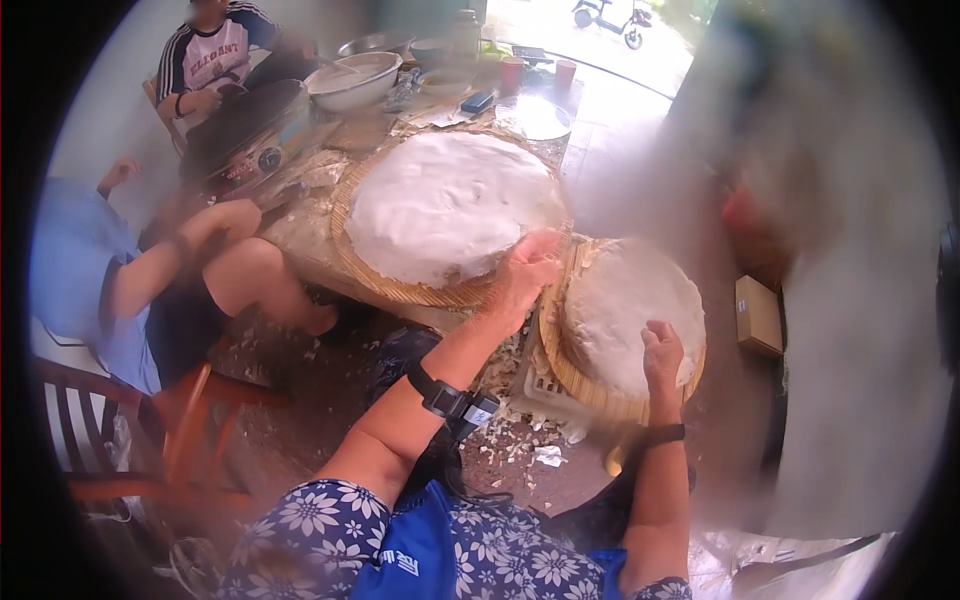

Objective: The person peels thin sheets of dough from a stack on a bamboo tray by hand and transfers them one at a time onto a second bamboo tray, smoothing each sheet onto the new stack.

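Observation:
A large round woven tray on the table carries a broad white mass with a soft, uneven surface. Close by on the right, a smaller woven tray bears a second, flatter white round. My left hand is over the near right edge of the large white mass, fingers bent and drawn together. Above the smaller round is my right hand, its fingers curled in. Whatever either hand pinches is too small or hidden to make out.
Two people sit at the left, one in a blue top. On the table stand a dark round pan, a white basin and red cups. Pale scraps litter the floor. A cardboard box is at the right.

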Demonstrator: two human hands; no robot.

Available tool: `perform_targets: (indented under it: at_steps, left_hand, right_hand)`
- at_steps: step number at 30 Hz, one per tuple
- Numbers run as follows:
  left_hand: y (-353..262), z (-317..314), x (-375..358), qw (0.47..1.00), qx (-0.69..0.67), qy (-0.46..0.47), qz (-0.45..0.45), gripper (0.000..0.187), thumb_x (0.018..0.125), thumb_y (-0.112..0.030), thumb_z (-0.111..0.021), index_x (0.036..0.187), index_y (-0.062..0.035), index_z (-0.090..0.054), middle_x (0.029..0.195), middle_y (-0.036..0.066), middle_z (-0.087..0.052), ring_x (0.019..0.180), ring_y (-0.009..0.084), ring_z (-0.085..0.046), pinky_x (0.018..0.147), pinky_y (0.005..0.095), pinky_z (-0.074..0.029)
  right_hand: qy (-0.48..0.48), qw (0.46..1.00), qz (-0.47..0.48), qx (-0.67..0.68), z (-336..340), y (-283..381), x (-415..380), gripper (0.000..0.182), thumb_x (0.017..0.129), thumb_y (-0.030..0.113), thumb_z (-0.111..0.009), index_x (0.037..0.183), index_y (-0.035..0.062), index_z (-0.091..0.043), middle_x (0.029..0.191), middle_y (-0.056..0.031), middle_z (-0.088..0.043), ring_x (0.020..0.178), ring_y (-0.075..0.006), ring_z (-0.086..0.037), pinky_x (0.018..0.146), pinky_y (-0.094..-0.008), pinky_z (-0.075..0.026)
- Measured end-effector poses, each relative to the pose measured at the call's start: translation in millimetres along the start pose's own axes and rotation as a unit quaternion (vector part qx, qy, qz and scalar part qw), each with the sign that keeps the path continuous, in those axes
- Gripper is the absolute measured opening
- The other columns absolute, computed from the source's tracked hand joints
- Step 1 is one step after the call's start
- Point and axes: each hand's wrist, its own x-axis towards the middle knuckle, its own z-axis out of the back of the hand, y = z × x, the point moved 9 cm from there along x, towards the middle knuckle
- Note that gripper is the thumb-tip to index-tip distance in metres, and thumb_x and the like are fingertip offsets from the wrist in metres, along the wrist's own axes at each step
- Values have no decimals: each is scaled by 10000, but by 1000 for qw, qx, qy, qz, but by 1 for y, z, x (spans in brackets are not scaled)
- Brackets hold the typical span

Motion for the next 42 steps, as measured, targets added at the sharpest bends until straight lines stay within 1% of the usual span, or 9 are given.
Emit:
perform_targets:
  at_steps: [2,4,7,10,19,23,27,35,42]
  left_hand:
    - [-28,49,-8,997,-15,-72,-28,477,814,-70,-586,1276,-17,-482,1275,114,-490,1068,161,-501,899,293,-418]
    - [-47,109,-23,983,-26,-173,-64,508,804,-51,-567,1295,4,-453,1313,158,-454,1112,199,-482,937,299,-395]
    - [-60,200,-54,947,-19,-303,-109,568,786,-28,-559,1327,-11,-389,1397,168,-342,1308,233,-311,1061,335,-265]
    - [-47,262,-75,919,-34,-374,-119,631,787,-5,-569,1365,-21,-316,1353,148,-346,1221,207,-358,1029,344,-301]
    - [-26,275,-71,933,-200,-299,-27,514,853,-31,-557,1318,-20,-338,1176,130,-451,991,256,-540,885,389,-456]
    - [-20,282,-61,921,-274,-274,-28,216,836,-56,-613,1031,-82,-525,923,80,-581,905,215,-559,810,339,-484]
    - [-16,266,-43,940,-258,-218,56,81,844,-124,-632,908,-109,-584,838,9,-584,786,150,-554,693,310,-490]
    - [-48,217,-22,951,-246,-189,-1,50,810,-54,-603,856,-71,-589,772,28,-591,686,172,-564,657,341,-510]
    - [-7,147,-71,951,-274,-122,72,42,824,-49,-594,863,-34,-586,779,62,-608,723,206,-611,685,344,-518]
  right_hand:
    - [27,999,-1,39,-15,14,-6,206,810,95,-602,989,-1,-637,889,-54,-653,844,-133,-589,786,-254,-458]
    - [69,995,-1,74,-35,30,-9,206,813,88,-589,997,12,-640,862,-25,-631,800,-107,-573,711,-245,-467]
    - [125,986,-8,112,-65,66,-13,221,818,104,-573,1013,24,-640,876,-26,-620,779,-110,-575,645,-251,-475]
    - [170,966,-50,188,-91,106,-19,261,820,132,-574,1043,7,-626,895,-45,-613,767,-129,-584,648,-254,-478]
    - [243,922,-89,289,-150,175,-23,220,865,133,-574,1059,32,-602,795,-1,-607,649,-81,-589,545,-211,-468]
    - [251,915,-96,300,-158,186,-38,209,855,126,-585,1038,28,-611,776,-8,-607,631,-86,-587,519,-216,-469]
    - [260,903,-112,322,-165,182,-46,156,859,129,-583,981,42,-628,761,-5,-607,621,-82,-580,512,-216,-463]
    - [244,886,-142,368,-150,178,-49,244,877,247,-592,1021,50,-593,838,-37,-609,673,-118,-606,558,-245,-505]
    - [195,845,-231,442,-152,146,-41,380,865,361,-609,1078,61,-516,920,-64,-564,763,-160,-599,583,-306,-527]
